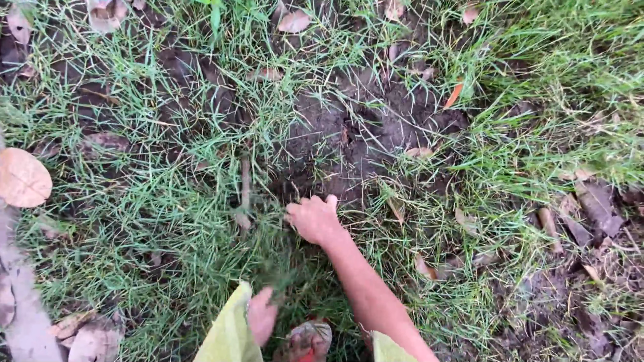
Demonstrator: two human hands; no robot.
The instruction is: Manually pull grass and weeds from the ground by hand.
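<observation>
**Hand gripping grass beside bare soil**

A grass tuft (295, 201) at frame centre is clenched in the right hand (313, 219), beside a bare soil patch (362, 134). The left hand (260, 315), bottom centre, is blurred; its grip is unclear. A round dry leaf (23, 177) lies far left.

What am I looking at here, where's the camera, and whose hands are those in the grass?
This is one picture from a camera worn on a person's head, looking straight down at the ground. There is no machine, just the person's own bare hands. The right hand reaches forward with its fingers curled into the grass, at the edge of a bare soil patch. The left hand is lower in the picture, partly blurred, beside a yellow-green cloth; whether it holds anything is unclear. Dry leaves lie scattered about. A foot shows at the bottom edge.
</observation>
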